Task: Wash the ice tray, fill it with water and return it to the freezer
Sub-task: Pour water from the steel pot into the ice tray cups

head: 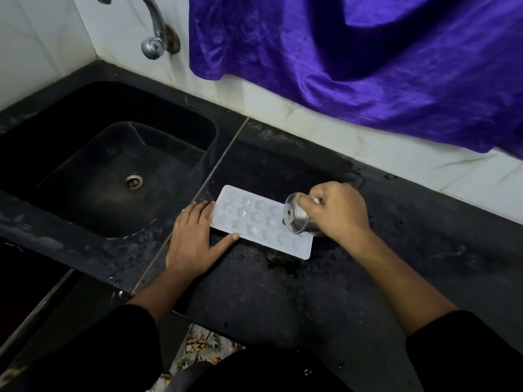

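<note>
A white ice tray (pixel 254 219) with several round cups lies flat on the dark wet countertop (pixel 283 284), just right of the sink. My left hand (pixel 195 241) rests flat against the tray's left end, fingers straight, thumb along its near edge. My right hand (pixel 336 210) grips a small steel cup (pixel 297 219), tipped on its side over the tray's right end with its base facing the camera. Whether water is running from the cup cannot be told.
A black sink (pixel 85 154) with a metal drain (pixel 133 181) lies to the left. A chrome tap (pixel 154 38) is mounted on the white tiled wall above it. A purple cloth (pixel 368 52) hangs over the back wall. A patterned mat (pixel 198 349) shows below the counter edge.
</note>
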{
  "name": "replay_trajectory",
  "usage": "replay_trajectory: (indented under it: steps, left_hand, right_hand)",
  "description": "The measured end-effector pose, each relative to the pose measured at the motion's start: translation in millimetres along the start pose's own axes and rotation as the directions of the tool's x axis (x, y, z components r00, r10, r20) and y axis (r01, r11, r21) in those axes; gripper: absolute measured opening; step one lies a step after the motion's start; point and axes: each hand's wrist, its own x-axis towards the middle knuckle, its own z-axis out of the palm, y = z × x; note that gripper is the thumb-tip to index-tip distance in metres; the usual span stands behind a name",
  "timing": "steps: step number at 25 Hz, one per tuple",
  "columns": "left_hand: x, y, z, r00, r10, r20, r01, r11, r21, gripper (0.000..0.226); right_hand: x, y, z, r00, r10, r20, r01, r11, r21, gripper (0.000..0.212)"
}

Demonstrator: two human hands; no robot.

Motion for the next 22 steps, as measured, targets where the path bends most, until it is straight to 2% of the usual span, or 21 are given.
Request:
replay_trajectory:
  steps: [3, 6, 8, 10, 12, 13, 15, 17, 19, 22]
  left_hand:
    - [0.0, -0.1, 0.3, 1.000, 0.006, -0.008, -0.006, 1.000, 0.001, 0.094]
    - [0.5, -0.5, 0.7, 1.000, 0.009, -0.010, -0.009, 1.000, 0.001, 0.094]
    - [1.3, -0.5, 0.3, 1.000, 0.009, -0.002, -0.009, 1.000, 0.005, 0.095]
    - [1.8, -0.3, 0.7, 1.000, 0.006, 0.005, -0.006, 1.000, 0.005, 0.096]
    - [1.7, -0.5, 0.9, 1.000, 0.002, 0.009, -0.002, 1.000, 0.004, 0.097]
    - [1.7, -0.6, 0.9, 1.000, 0.003, 0.010, -0.003, 1.000, 0.006, 0.097]
    - [1.9, -0.9, 1.1, 1.000, 0.005, 0.012, -0.005, 1.000, 0.011, 0.097]
    - [1.7, -1.1, 1.2, 1.000, 0.005, 0.009, -0.005, 1.000, 0.009, 0.097]
    - [1.1, -1.0, 1.6, 1.000, 0.007, -0.002, -0.007, 1.000, -0.004, 0.096]
    - [0.3, -1.3, 1.8, 1.000, 0.004, -0.006, -0.004, 1.000, -0.019, 0.096]
  right_hand:
    - [-1.8, 21.0, -7.2, 0.991, 0.133, -0.011, -0.121, 0.935, 0.332, 0.058]
    - [-8.3, 31.1, -14.0, 0.960, 0.280, 0.020, -0.218, 0.697, 0.684, 0.054]
    - [-10.9, 29.1, -17.9, 0.941, 0.336, 0.034, -0.234, 0.579, 0.781, 0.045]
    - [-8.4, 23.4, -18.9, 0.942, 0.335, 0.037, -0.224, 0.540, 0.812, 0.043]
    - [-2.5, 15.7, -17.0, 0.961, 0.276, 0.008, -0.177, 0.593, 0.786, 0.049]
    - [0.8, 11.5, -14.9, 0.974, 0.225, -0.013, -0.144, 0.664, 0.734, 0.054]
    - [7.1, 1.9, -9.2, 0.993, 0.108, -0.041, -0.072, 0.857, 0.511, 0.060]
    - [11.3, -11.7, -3.6, 1.000, 0.016, -0.027, -0.008, 0.970, 0.245, 0.058]
    - [12.9, -24.1, 1.2, 0.999, -0.051, -0.003, 0.051, 0.996, 0.073, 0.056]
    - [14.3, -34.3, 7.4, 0.994, -0.106, 0.021, 0.107, 0.994, -0.029, 0.052]
